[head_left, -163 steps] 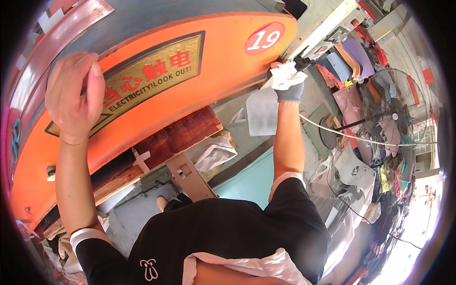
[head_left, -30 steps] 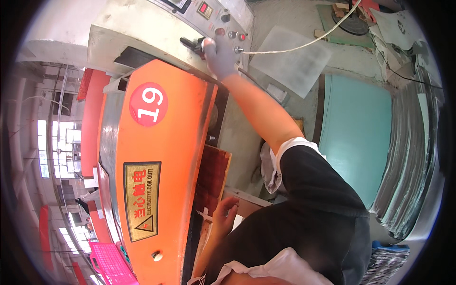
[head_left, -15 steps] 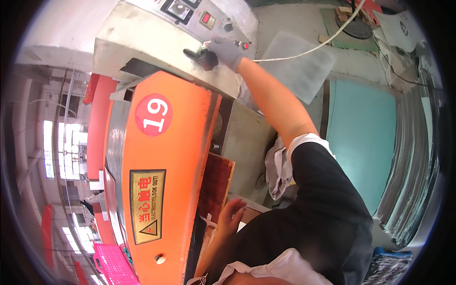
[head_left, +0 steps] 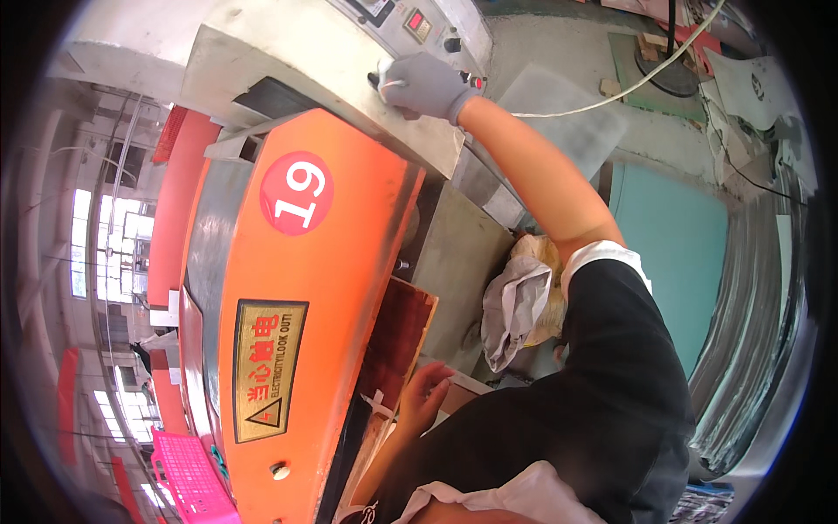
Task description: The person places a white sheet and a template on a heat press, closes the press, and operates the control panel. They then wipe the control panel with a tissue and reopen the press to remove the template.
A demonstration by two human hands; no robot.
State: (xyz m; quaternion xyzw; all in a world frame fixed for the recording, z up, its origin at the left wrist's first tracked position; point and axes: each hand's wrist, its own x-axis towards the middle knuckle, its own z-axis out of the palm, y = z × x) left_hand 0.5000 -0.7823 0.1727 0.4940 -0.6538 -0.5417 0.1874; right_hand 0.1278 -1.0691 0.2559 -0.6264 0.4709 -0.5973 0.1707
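Note:
My right hand (head_left: 426,86), in a grey glove, is stretched out to the corner of a cream machine housing (head_left: 323,74). Its fingers are curled in. A small pale bit and a dark tip show at their ends, and I cannot make out what they hold. Close by on the control panel are a red button (head_left: 477,83) and a black knob (head_left: 451,44). Low in the picture my left hand (head_left: 423,395) is bare, loosely curved with fingers a little apart, and nothing shows in it. It is beside a dark red board (head_left: 401,336) and the orange machine cover (head_left: 336,288).
A pale cable (head_left: 602,98) runs across the upper right. Grey cloth (head_left: 517,310) lies near my right upper arm. To the right are a teal sheet (head_left: 668,253) and a tall stack of sheets (head_left: 751,323). A pink basket (head_left: 194,472) stands at lower left.
My gloved right hand has turned, and its dark fingers, earlier stretched left, are now mostly curled out of sight. The view has shifted slightly. My left hand stays about the same.

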